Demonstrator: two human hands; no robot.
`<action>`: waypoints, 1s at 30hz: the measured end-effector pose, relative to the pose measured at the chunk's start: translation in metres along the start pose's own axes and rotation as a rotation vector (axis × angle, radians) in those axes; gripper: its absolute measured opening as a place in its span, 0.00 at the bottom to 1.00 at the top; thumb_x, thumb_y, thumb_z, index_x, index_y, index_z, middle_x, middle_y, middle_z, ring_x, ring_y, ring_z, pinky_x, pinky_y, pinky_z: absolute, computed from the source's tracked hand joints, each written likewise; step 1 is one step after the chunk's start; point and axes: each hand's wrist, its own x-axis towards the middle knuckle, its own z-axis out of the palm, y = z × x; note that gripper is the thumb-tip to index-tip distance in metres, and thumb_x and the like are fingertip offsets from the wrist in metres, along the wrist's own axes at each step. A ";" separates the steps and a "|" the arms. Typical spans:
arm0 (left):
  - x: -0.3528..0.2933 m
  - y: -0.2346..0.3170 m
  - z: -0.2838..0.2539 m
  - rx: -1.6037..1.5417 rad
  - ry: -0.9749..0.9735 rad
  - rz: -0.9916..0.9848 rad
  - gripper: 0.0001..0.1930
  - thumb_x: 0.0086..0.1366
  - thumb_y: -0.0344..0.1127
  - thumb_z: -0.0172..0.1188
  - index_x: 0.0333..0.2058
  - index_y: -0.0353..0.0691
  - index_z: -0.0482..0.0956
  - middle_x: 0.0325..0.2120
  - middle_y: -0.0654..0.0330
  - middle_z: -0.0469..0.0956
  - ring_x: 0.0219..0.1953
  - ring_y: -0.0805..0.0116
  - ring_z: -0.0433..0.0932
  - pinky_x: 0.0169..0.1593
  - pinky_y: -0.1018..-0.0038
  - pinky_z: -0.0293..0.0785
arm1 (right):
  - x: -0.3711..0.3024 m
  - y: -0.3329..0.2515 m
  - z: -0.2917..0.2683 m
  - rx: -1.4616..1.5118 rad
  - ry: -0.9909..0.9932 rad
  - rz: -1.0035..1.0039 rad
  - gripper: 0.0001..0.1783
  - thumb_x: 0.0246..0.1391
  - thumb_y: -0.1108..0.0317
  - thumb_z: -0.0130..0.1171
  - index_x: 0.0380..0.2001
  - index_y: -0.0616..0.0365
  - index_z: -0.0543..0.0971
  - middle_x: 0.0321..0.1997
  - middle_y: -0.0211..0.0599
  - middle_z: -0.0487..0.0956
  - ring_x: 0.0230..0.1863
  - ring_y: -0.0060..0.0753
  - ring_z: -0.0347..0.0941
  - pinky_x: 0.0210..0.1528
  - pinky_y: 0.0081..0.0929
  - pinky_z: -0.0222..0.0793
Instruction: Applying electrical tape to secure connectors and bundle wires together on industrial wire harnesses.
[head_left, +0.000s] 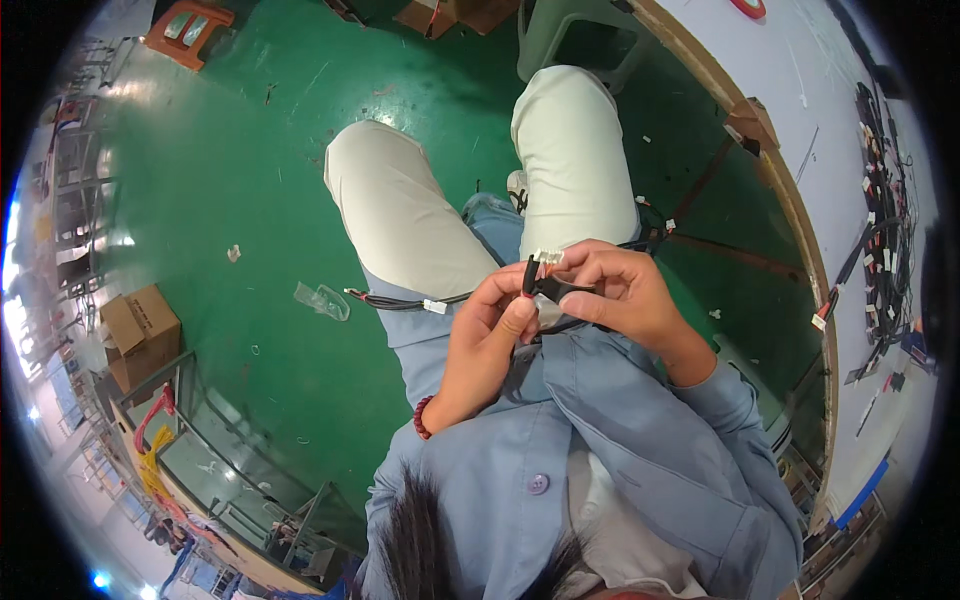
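Observation:
Over my lap, both hands hold a black wire harness (398, 303) with white plug connectors. My left hand (485, 330) is closed, thumb and fingers pinching a black-sleeved section with a bit of red wire beside it. My right hand (625, 295) is closed on a dark flat strip or wire of the same bundle; which one I cannot tell. Between the fingertips a white multi-pin connector (548, 257) sticks up, with orange-red wires below it. The harness trails out past both sides of my hands, with a white connector (435, 306) at left and another (669, 225) at right.
A white worktable (800, 130) curves along my right, with a pile of dark cables (880, 200) on it. A green stool (575, 35) stands ahead, an orange stool (188, 32) far left. A cardboard box (140, 335) and a clear plastic piece (322, 300) lie on the green floor.

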 end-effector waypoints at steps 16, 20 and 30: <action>0.004 -0.016 -0.001 0.122 0.190 0.219 0.12 0.66 0.34 0.51 0.44 0.33 0.69 0.27 0.65 0.72 0.22 0.81 0.61 0.26 0.83 0.58 | 0.021 -0.001 0.022 -0.559 0.052 -0.110 0.11 0.36 0.76 0.47 0.28 0.67 0.69 0.30 0.41 0.69 0.32 0.31 0.67 0.36 0.21 0.63; 0.012 -0.013 -0.003 -0.227 0.214 0.154 0.10 0.67 0.31 0.50 0.42 0.32 0.69 0.24 0.66 0.69 0.23 0.81 0.61 0.26 0.83 0.58 | 0.023 0.015 0.026 -0.450 0.114 -0.165 0.07 0.40 0.75 0.50 0.26 0.67 0.70 0.31 0.40 0.70 0.31 0.28 0.67 0.36 0.21 0.64; 0.009 0.001 -0.008 -0.567 0.022 -0.205 0.10 0.67 0.35 0.50 0.38 0.34 0.67 0.26 0.66 0.66 0.22 0.81 0.59 0.30 0.84 0.61 | 0.018 0.022 0.011 0.133 -0.224 -0.201 0.01 0.44 0.78 0.52 0.22 0.64 0.71 0.30 0.38 0.70 0.29 0.30 0.72 0.32 0.27 0.69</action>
